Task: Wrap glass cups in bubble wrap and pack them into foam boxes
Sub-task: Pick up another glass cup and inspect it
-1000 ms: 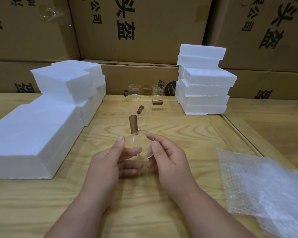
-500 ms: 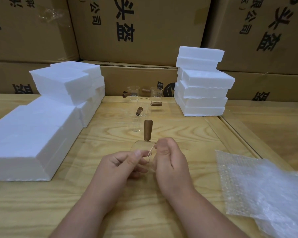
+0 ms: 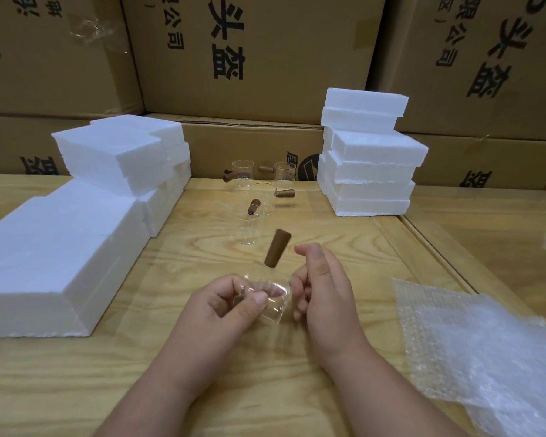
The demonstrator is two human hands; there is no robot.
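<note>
My left hand (image 3: 221, 310) pinches a clear glass cup (image 3: 273, 299) between thumb and fingers, holding it tilted above the wooden table (image 3: 328, 234). The cup's brown wooden handle (image 3: 277, 248) points up and away from me. My right hand (image 3: 327, 294) is at the cup's right side, its lower fingers loosely curled against the glass and its index finger and thumb lifted off. A crumpled sheet of bubble wrap (image 3: 473, 348) lies on the table to the right. White foam boxes stand in a stack on the left (image 3: 60, 253) and another at the back right (image 3: 371, 159).
Several more glass cups with wooden handles (image 3: 259, 200) stand at the back middle of the table, between the foam stacks. Large cardboard cartons (image 3: 265, 58) form a wall behind the table. A seam in the tabletop (image 3: 423, 247) runs along the right.
The cup has tipped further over in my hands and its handle has leaned to the right. My right index finger and thumb have come off the rim. My left hand keeps its pinch.
</note>
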